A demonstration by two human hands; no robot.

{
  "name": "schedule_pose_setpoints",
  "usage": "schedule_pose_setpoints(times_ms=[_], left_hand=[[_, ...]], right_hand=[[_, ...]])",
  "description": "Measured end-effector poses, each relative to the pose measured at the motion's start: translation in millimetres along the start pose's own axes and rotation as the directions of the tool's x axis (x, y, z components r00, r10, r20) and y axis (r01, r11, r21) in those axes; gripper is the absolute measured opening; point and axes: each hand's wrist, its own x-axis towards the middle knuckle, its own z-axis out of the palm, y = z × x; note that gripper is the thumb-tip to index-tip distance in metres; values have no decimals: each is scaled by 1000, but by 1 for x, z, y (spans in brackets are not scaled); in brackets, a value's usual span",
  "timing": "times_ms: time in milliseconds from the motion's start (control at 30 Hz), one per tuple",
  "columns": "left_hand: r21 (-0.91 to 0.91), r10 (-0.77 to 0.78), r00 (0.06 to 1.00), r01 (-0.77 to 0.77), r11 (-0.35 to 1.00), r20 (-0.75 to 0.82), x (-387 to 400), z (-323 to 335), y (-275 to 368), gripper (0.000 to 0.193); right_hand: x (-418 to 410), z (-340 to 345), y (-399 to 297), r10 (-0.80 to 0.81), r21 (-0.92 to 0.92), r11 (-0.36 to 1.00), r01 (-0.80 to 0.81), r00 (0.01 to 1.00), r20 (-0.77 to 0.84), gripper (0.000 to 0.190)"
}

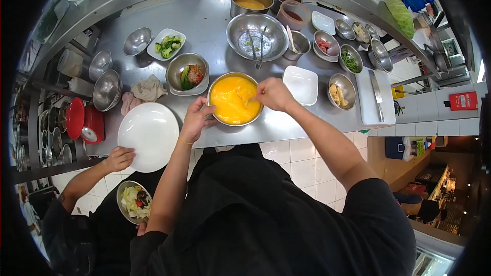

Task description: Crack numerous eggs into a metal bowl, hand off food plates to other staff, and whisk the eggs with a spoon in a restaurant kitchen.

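A round steel bowl (262, 112) of bright yellow liquid that looks like beaten egg (232, 101) is at the front edge of the steel table. My left hand (195, 119) grips its left rim, thumb over the edge and fingers outside. Over the right rim, my right hand (275, 94) is curled with the fingertips together, where the liquid is rippled. Any utensil in those fingers is too hidden to make out. Just behind my left hand stands a steel bowl (171, 67) with greens and a reddish minced mixture.
At left, a co-worker's hand (121, 158) holds a large white plate (147, 134); a bowl of cut vegetables (134, 203) is below it. Tongs (259, 51) rest in a wide steel basin (234, 32). A knife (376, 94) lies on a white cutting board (364, 103) at right.
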Motion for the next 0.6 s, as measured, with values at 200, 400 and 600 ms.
schedule_pose_setpoints(times_ms=[200,400,600], left_hand=[[-33,-2,1000,3,999,29,2,-3,-2,16],[-34,-4,999,6,999,39,3,-1,-2,16],[-19,-11,999,12,1000,45,4,-3,0,17]], right_hand=[[1,-16,-10,56,-69,997,-41,972,229,17],[-3,-8,-6,22,-83,996,-16,997,71,16],[-1,-4,-8,-42,4,999,42,982,183,18]])
